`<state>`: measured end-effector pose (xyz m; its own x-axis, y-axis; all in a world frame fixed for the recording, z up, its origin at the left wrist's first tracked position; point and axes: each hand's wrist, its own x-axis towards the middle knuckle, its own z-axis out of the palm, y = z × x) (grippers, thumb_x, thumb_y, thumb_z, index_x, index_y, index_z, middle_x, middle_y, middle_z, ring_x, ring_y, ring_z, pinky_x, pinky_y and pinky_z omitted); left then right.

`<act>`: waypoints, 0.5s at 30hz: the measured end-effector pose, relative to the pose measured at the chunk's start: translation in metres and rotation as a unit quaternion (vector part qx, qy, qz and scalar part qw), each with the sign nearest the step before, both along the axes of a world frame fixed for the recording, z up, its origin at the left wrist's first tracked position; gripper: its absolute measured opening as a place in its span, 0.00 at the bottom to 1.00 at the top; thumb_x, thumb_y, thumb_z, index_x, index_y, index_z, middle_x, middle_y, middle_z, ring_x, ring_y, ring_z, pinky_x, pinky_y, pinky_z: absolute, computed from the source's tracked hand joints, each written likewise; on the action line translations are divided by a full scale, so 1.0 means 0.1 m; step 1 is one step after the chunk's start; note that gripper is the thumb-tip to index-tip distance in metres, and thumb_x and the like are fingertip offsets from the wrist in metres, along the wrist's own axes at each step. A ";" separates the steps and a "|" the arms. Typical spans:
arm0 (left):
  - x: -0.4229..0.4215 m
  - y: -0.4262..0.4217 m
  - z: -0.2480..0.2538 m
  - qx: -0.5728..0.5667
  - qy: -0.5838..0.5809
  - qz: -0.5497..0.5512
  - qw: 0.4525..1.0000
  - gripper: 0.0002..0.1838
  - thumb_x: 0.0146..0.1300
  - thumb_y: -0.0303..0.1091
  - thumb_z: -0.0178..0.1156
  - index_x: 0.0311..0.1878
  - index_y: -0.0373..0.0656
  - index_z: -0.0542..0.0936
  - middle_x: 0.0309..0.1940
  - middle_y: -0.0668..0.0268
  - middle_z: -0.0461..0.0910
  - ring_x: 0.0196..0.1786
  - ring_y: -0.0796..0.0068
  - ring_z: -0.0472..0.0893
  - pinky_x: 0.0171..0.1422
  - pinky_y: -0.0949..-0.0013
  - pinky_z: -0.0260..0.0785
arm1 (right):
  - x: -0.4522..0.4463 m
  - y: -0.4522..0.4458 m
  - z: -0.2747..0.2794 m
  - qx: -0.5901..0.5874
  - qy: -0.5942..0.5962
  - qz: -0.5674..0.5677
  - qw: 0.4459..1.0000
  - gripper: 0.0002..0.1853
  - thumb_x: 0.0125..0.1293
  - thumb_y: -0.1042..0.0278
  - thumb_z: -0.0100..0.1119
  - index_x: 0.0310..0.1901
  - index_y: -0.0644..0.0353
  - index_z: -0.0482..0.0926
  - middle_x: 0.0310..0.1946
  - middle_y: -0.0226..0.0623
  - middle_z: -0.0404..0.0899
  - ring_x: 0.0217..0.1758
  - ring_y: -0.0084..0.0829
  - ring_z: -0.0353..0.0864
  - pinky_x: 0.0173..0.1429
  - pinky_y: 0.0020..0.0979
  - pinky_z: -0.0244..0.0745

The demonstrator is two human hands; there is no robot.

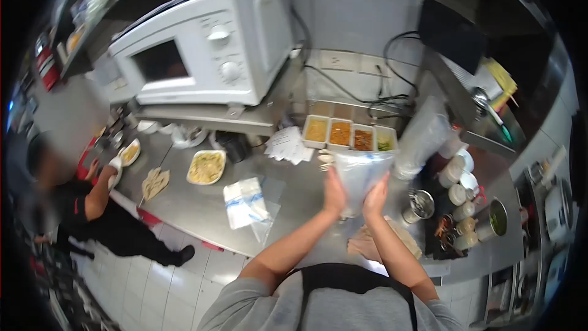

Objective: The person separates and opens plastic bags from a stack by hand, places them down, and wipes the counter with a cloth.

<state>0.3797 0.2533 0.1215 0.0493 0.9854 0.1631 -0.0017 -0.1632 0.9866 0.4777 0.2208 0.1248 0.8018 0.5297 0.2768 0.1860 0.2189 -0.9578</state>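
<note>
Between my two hands a clear plastic bag [360,175] is held upright above the steel counter. My left hand [335,195] grips its left side, and my right hand [375,197] has the right side; some fingers are hidden behind the plastic. Just beyond the bag stands a row of white containers with seasonings or toppings [340,133]. A beige cloth [392,239] lies beneath my right forearm. To the left of my hands, a stack of white and blue plastic packaging [245,202] rests on the counter.
A white microwave [202,49] sits on a raised shelf. A bowl of food [206,167] stands left. On the right are a plastic-bag roll [422,138], a metal canister [419,205] and several bottles [457,194]. A co-worker [104,208] handles a dish at far left.
</note>
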 end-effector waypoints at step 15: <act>-1.95 0.01 -0.81 0.083 0.524 0.199 0.824 0.28 0.59 0.41 0.55 0.60 0.37 0.66 0.63 0.54 0.61 0.68 0.58 0.57 0.67 0.43 0.41 | 0.60 -1.54 -1.04 -0.339 -0.553 0.094 0.755 0.23 0.58 0.64 0.49 0.55 0.66 0.70 0.63 0.46 0.61 0.68 0.42 0.55 0.65 0.46 0.48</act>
<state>0.1848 0.2543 0.0407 -0.0731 0.9258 0.3709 0.9235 -0.0777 0.3758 0.5373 0.0663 0.0210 0.1710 0.9261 0.3364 0.9812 -0.1290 -0.1438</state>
